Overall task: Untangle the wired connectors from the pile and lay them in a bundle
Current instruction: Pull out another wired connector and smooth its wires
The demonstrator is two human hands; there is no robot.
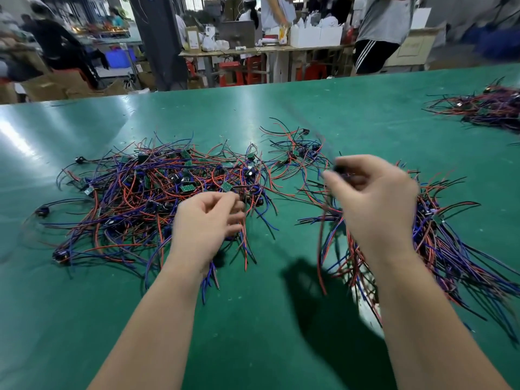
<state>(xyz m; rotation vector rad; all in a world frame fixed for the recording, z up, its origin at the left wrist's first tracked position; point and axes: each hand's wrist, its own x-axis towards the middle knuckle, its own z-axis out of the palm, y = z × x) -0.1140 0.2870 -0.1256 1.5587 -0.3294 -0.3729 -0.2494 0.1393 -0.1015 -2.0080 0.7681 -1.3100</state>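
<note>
Two hands [208, 218] [374, 198], one pile [135, 192], two bundles [450, 249] [486, 108]

Work table [253, 319], green mat surface. Lying on it:
- a large tangled pile of wired connectors [140, 192] left of centre, with red, blue and black leads and small green boards
- a smaller loose cluster [295, 153] just beyond it
- a straighter bundle [450, 249] at right, partly over a white item [365, 308] of unclear kind
- a further heap [489, 108] at the far right edge

I see a green worktop [84, 305]. Beyond it stand a dark pillar [160, 38], red stools [230, 73], white boxes [315, 36] and 1 blue crate [116, 58].
</note>
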